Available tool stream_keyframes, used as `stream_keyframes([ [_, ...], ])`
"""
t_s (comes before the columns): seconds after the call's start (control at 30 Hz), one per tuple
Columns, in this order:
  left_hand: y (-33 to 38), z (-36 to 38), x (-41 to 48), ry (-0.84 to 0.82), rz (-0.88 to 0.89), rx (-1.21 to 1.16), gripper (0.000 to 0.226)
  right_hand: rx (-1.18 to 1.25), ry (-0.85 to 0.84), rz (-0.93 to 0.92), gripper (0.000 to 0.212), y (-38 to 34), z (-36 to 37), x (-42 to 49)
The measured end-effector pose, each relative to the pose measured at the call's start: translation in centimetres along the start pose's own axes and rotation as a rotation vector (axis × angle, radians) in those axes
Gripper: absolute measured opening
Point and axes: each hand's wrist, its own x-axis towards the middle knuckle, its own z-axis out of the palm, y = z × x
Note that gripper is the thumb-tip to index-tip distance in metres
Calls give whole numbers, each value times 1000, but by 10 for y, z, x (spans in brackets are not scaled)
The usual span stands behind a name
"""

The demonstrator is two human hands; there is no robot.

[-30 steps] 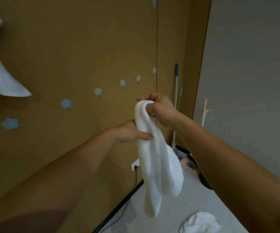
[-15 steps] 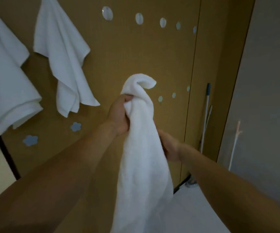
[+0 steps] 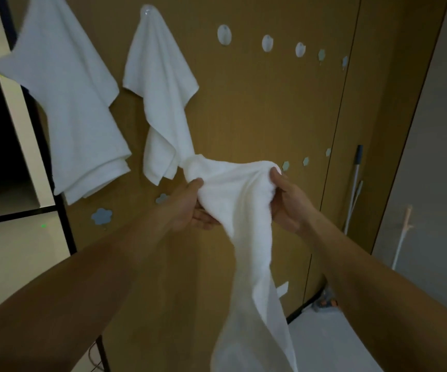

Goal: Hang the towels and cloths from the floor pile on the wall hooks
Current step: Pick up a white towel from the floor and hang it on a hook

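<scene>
Fingers of the left hand (image 3: 193, 208) and right hand (image 3: 286, 202) grip a white towel (image 3: 241, 200) below bare wall hooks (image 3: 224, 34).

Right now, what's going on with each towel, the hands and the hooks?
Held towel, stretched between both hands, tail hanging down.
Left hand, gripping that towel.
Right hand, gripping that towel.
Small towel, hung up.
Big towel, hung up, top out of view.
Next round hook, empty.
</scene>
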Motion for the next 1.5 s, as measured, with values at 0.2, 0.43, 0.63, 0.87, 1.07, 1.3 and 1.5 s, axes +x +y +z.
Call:
stream_keyframes([
  [0.2, 15, 0, 15, 421, 307, 386, 49, -915, 152, -36, 31, 10, -32, 9],
  [0.43, 28, 29, 29, 325, 236, 146, 56, -1323, -78, 345, 77, -8, -93, 20],
  [0.63, 30, 49, 41, 435, 268, 453, 69, -808, -358, 635, 75, -19, -127, 24],
  [0.87, 53, 59, 31, 367, 65, 138, 48, -307, -177, 258, 70, -31, -106, 44],
  [1.07, 55, 87, 24, 111, 170, -166, 40, -23, -291, 231, 51, -13, -47, 45],
  [1.3, 29, 80, 16, -42, 232, -25, 39, 59, 21, 52, 41, -23, -34, 47],
  [1.5, 3, 85, 15, -254, 107, -6, 52, 13, -146, 63, 47, -34, -22, 45],
])
